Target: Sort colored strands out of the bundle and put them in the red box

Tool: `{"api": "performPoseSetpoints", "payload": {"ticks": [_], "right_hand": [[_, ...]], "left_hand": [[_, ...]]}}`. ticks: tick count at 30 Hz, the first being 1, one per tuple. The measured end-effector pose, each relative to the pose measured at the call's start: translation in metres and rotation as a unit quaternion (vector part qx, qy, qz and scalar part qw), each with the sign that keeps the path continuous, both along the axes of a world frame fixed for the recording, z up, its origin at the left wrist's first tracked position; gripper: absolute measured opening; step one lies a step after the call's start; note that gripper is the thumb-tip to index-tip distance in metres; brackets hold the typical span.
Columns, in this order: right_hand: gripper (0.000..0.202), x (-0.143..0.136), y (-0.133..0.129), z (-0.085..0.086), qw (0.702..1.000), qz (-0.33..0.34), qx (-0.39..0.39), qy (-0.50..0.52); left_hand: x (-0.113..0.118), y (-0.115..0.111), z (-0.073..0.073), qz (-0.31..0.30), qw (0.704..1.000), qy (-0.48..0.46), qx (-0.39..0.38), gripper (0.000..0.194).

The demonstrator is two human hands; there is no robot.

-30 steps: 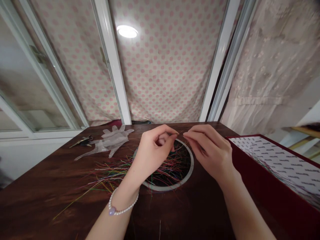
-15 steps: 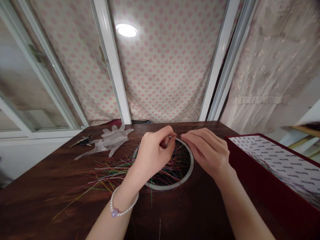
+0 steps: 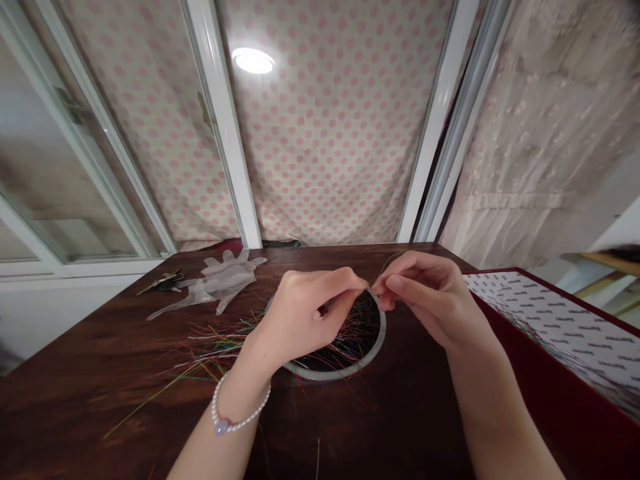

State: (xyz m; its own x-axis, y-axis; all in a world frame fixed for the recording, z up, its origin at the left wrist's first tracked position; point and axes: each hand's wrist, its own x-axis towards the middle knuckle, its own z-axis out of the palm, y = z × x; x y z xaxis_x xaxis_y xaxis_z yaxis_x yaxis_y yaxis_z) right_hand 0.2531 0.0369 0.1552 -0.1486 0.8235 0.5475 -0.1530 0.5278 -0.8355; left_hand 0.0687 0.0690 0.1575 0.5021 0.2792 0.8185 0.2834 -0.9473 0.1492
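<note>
Over a round dark tray with a pale rim (image 3: pixel 384 327), my left hand (image 3: pixel 313 313) pinches thumb and forefinger together on a thin wire. My right hand (image 3: pixel 430 293) closes on the same spot, its fingertips almost touching the left ones. A fine strand of the wire (image 3: pixel 389 262) arcs up beside the right fingers; its end between the fingertips is too small to make out. Many thin coloured wires (image 3: pixel 215 343) lie across the tray and spill out to its left, partly hidden under my left hand and forearm.
Keys (image 3: pixel 163 283) and clear plastic gloves (image 3: pixel 225 277) lie at the table's back left. A dark red box (image 3: pixel 545 373) with a white printed lining holds more wires (image 3: pixel 560 350) on the right. Sliding window frames and a dotted curtain (image 3: pixel 330 133) stand behind the table.
My left hand has shifted right and slightly down. The right hand has turned, its fingertips now meeting the left ones, and a fine strand shows above it. A green wire below the tray no longer shows.
</note>
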Motion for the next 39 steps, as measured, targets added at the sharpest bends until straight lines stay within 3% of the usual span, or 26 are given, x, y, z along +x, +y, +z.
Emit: {"api": "performPoseSetpoints", "payload": {"ticks": [2,4,10,12,15,19,22,31,39], "right_hand": [[0.003,0.0,0.001,0.0,0.998,0.037,-0.033,0.027],[0.002,-0.002,0.003,-0.001,0.998,0.026,-0.028,0.04],[0.006,-0.015,0.0,-0.003,0.985,-0.146,0.088,-0.013],[0.01,-0.016,-0.002,-0.003,0.962,-0.216,0.149,-0.07],[0.019,-0.012,-0.001,-0.004,0.903,-0.29,0.271,-0.164],[0.034,-0.004,0.006,-0.011,0.823,-0.31,0.426,-0.213],[0.036,0.002,0.007,-0.012,0.795,-0.31,0.464,-0.239],[0.025,0.004,-0.012,0.0,0.802,-0.238,0.413,-0.359],[0.03,0.0,-0.011,-0.003,0.82,-0.253,0.398,-0.325]], "left_hand": [[0.001,-0.002,0.001,-0.021,0.999,-0.019,-0.021,0.015],[0.002,-0.004,0.002,-0.032,0.997,-0.04,-0.059,0.014],[0.006,-0.006,0.001,-0.035,0.979,-0.09,-0.181,0.01],[0.007,-0.006,0.0,-0.03,0.971,-0.097,-0.217,0.01],[0.008,-0.005,0.0,-0.021,0.964,-0.112,-0.242,0.009],[0.008,-0.006,0.001,-0.001,0.964,-0.104,-0.245,0.011],[0.007,-0.007,0.002,0.021,0.973,-0.064,-0.22,0.012],[0.002,-0.007,0.004,0.071,0.987,0.042,-0.14,0.013],[0.001,-0.011,0.006,0.079,0.984,0.082,-0.14,0.013]]}}
